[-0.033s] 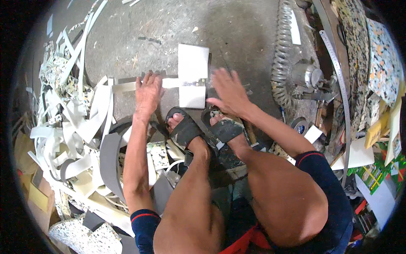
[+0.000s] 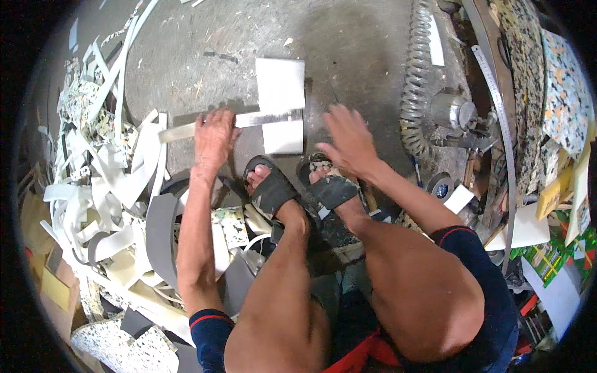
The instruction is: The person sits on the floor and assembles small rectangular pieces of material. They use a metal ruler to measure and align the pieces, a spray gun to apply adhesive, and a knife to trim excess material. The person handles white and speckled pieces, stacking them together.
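Head view, looking down, showed a person's two bare hands over a grey concrete floor (image 2: 174,62). Left of centre, the left hand (image 2: 214,140) had its grip closed around a long, flat, shiny strip (image 2: 261,119); the hand hid part of the strip, and the fingertips curled out of sight. Rightward, the strip crossed a white, rectangular foam-like sheet (image 2: 281,84) beyond the sandalled feet (image 2: 277,193). The strip covered the sheet's middle, so whether it was one piece or two was impossible to tell. Blurred at the fingers, the right hand (image 2: 348,140) had its grip spread and empty, just right of the sheet. A clear coiled hose (image 2: 415,81) ran off the top edge. At left, white, grey and speckled offcuts (image 2: 115,242) overlapped, many faded by the dark fisheye rim.
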Demonstrator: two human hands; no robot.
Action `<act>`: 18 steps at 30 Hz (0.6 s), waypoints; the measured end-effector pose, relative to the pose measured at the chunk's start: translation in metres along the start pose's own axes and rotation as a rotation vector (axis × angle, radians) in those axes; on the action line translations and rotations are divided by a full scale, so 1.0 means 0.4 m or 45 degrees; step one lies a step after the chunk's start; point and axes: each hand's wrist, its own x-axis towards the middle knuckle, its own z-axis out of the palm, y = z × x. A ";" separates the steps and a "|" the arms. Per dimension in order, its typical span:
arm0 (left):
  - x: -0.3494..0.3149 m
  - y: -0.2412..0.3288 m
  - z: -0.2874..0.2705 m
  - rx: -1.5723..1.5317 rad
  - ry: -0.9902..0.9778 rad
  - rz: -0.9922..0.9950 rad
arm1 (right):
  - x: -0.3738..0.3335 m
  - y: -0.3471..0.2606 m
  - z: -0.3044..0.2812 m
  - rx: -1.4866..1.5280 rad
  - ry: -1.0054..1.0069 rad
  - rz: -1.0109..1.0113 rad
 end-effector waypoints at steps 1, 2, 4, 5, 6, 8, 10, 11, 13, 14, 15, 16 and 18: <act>0.003 0.004 -0.070 -0.092 -0.081 -0.082 | -0.060 0.007 -0.023 0.096 -0.003 0.151; -0.005 0.003 -0.110 -0.179 -0.158 -0.169 | -0.113 0.009 -0.036 0.193 -0.003 0.298; -0.013 -0.007 -0.144 -0.220 0.108 -0.169 | -0.217 0.022 -0.041 0.123 -0.102 0.469; -0.004 0.008 -0.191 -0.166 0.122 -0.249 | -0.252 0.021 -0.047 0.132 -0.155 0.543; 0.000 0.018 -0.216 -0.114 0.141 -0.335 | -0.278 0.020 -0.051 0.134 -0.209 0.610; 0.008 0.038 -0.198 -0.398 0.218 -0.533 | -0.306 0.027 -0.045 0.147 -0.258 0.658; 0.024 0.115 -0.158 -0.768 0.323 -0.699 | -0.319 0.039 -0.029 0.159 -0.247 0.644; 0.022 0.136 -0.116 -0.830 0.424 -0.748 | -0.318 0.035 -0.029 0.169 -0.301 0.648; 0.044 0.182 -0.009 -0.960 0.523 -0.859 | -0.321 0.035 -0.010 0.155 -0.276 0.660; 0.052 0.207 0.024 -1.000 0.524 -0.947 | -0.324 0.042 0.002 0.150 -0.274 0.659; 0.062 0.233 0.047 -1.062 0.535 -0.962 | -0.328 0.050 0.015 0.158 -0.282 0.661; 0.069 0.251 0.067 -1.121 0.544 -0.977 | -0.333 0.053 0.033 0.170 -0.290 0.663; 0.083 0.265 0.105 -1.146 0.541 -1.040 | -0.321 0.051 0.037 0.205 -0.307 0.695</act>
